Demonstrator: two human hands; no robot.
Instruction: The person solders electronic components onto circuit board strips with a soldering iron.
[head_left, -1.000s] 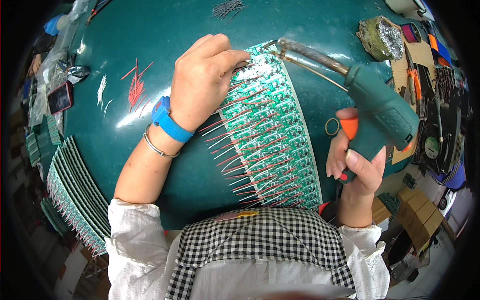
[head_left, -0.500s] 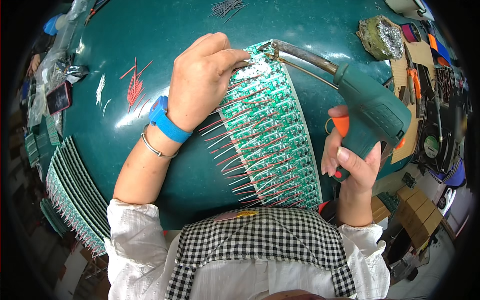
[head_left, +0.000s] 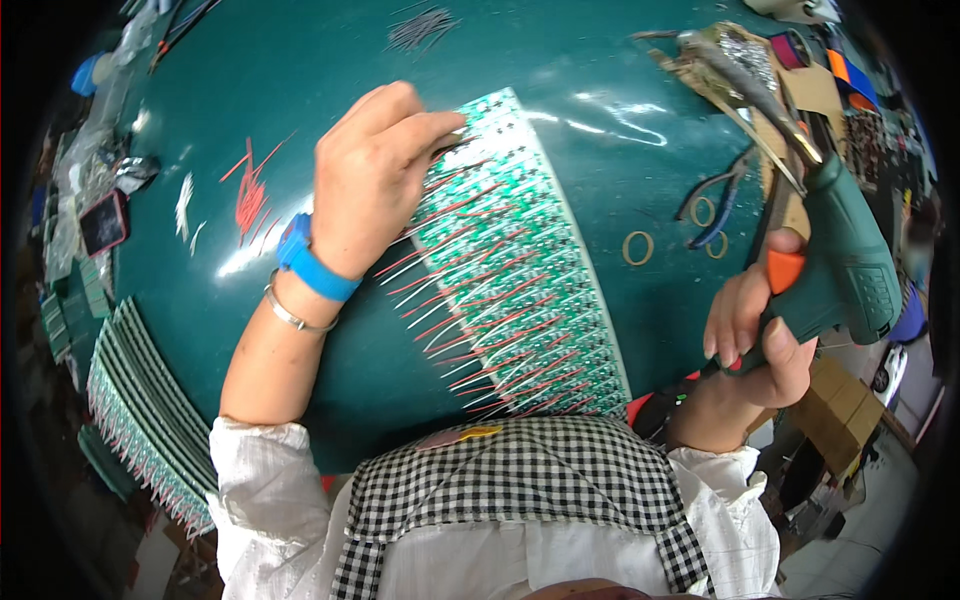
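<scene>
Green circuit-board panel (head_left: 545,215) lay mid-frame on the glossy green tabletop (head_left: 330,60), right of and below the left-hand grip (head_left: 375,165); that grip was bunched at the panel's upper left edge, fingertips partly hidden, couldn't tell what it pinched. At lower right, well apart from the panel, the right-hand grip (head_left: 765,320) was wrapped around the handle of a green soldering gun (head_left: 850,265), smooth-bodied, orange trigger, dull metal barrel slanting up and left. Panel was long, pale-edged, densely patterned; thin red and white wires (head_left: 490,243) bristled along its left side.
</scene>
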